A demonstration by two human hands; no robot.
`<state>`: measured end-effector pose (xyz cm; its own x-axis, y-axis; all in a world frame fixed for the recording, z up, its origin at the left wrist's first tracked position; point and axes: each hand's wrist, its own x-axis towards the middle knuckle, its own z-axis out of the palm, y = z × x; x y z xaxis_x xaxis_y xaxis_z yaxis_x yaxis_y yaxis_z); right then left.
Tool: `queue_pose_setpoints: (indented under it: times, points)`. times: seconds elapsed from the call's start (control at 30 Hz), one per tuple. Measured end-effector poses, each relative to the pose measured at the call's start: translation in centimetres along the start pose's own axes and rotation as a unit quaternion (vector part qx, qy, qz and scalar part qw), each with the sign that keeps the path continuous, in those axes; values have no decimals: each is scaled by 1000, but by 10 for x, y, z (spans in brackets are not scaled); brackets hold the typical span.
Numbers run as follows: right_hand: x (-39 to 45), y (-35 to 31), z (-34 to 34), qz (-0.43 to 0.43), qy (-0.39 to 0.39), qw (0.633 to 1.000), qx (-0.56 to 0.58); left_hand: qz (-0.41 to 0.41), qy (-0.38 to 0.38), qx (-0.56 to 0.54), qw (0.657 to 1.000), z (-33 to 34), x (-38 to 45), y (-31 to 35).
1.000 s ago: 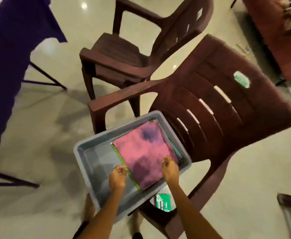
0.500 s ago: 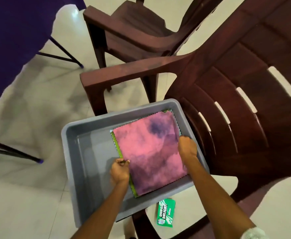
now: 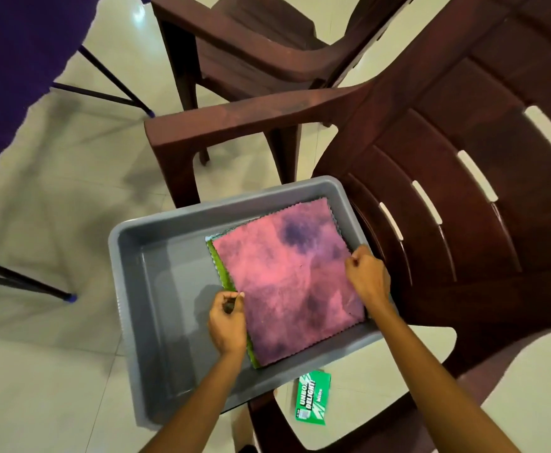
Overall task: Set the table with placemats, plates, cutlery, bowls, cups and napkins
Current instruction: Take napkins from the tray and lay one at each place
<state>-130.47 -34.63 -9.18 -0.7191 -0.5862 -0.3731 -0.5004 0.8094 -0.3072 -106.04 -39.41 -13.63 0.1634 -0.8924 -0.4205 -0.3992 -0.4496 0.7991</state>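
left hand (image 3: pixel 227 325): pinching pink napkin (image 3: pixel 292 282) edge | right hand (image 3: pixel 368 276): pinching opposite edge | grey tub (image 3: pixel 156 289)

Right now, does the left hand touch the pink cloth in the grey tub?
Touching. The head view shows the left hand pinching the left edge of the pink cloth in the grey tub.

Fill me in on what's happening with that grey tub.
A person is bent over a grey tub resting on a brown plastic chair. Both hands are at a stack of cloths in it: the left hand pinches the left edge of the pink cloth on top, the right hand grips its right edge. A green cloth peeks out underneath. A green packet lies on the floor below.
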Motion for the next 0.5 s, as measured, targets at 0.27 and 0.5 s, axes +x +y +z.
queue_pose_setpoints:
  times: [0.27, 0.5]
  points:
    - [-30, 16, -18, 89, 28, 940, 329, 42, -28, -75, 996, -34, -16, 30]
    - [-66, 9, -52, 86, 52, 892, 442, 77, -56, -113, 989, -109, -31, 54]
